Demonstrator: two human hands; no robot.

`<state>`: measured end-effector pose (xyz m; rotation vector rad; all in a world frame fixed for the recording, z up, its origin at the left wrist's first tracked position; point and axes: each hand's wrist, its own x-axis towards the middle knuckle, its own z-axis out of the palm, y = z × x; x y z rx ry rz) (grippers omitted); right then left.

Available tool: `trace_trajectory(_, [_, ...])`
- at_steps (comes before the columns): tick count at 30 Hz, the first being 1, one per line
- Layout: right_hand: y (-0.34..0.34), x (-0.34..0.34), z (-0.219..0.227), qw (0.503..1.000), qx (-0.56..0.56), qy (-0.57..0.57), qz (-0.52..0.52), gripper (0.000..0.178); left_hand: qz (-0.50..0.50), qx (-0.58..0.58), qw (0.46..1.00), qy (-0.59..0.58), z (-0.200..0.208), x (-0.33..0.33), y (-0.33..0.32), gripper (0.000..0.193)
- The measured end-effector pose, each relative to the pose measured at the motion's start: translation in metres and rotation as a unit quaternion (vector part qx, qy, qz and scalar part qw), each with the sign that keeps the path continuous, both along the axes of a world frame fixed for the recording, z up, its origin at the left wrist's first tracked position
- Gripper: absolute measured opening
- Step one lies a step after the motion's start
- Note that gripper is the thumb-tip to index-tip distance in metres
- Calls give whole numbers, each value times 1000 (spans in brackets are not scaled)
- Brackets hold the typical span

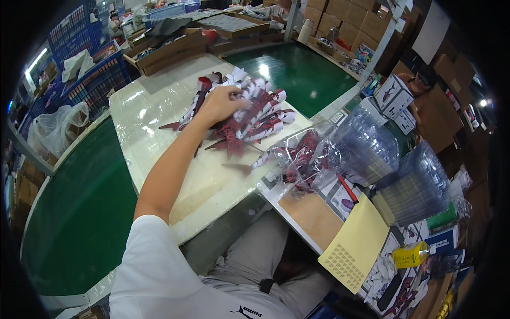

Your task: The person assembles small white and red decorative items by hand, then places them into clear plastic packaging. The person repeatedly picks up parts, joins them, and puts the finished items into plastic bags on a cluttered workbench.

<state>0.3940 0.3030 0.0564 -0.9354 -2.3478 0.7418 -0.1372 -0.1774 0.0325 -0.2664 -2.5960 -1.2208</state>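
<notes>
My left hand [219,105] reaches over a pile on the pale work board, its fingers curled closed. They grip a red-and-white fish-shaped toy piece [248,112], smeared by motion, with a forked tail hanging toward me. Under and beside it lie several similar toy pieces [272,126], with red and black patterns, white curved parts and tail fins. Right of the pile, a clear plastic bag [324,146] holds more red pieces [304,154]. My right hand does not show.
The pale board [141,125] sits across green surfaces [79,212]. At my right are stacked clear plastic trays [414,183], a yellow sheet [357,245], a red pen-like tool [348,189] and a yellow bottle [411,255]. Blue crates [101,74] stand left; a person [419,85] sits far right.
</notes>
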Motion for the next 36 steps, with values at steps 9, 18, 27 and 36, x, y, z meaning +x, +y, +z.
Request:
trace_trajectory(9, [59,11,-96,987,-123,-72,74,28,67,-42,997,27,-19,-15,-21,45])
trace_trajectory(18, [104,204,-233,948,-239,-207,21,36,81,-148,982,84,49,81,41,52])
trace_trajectory(27, [-46,466,-353,951,-242,-139,-134,44,-364,-160,884,247,22,370,209,30])
trace_trajectory(36, [3,510,-371,837,-319,-74,-438,50,-548,-202,795,163,1,427,299,29])
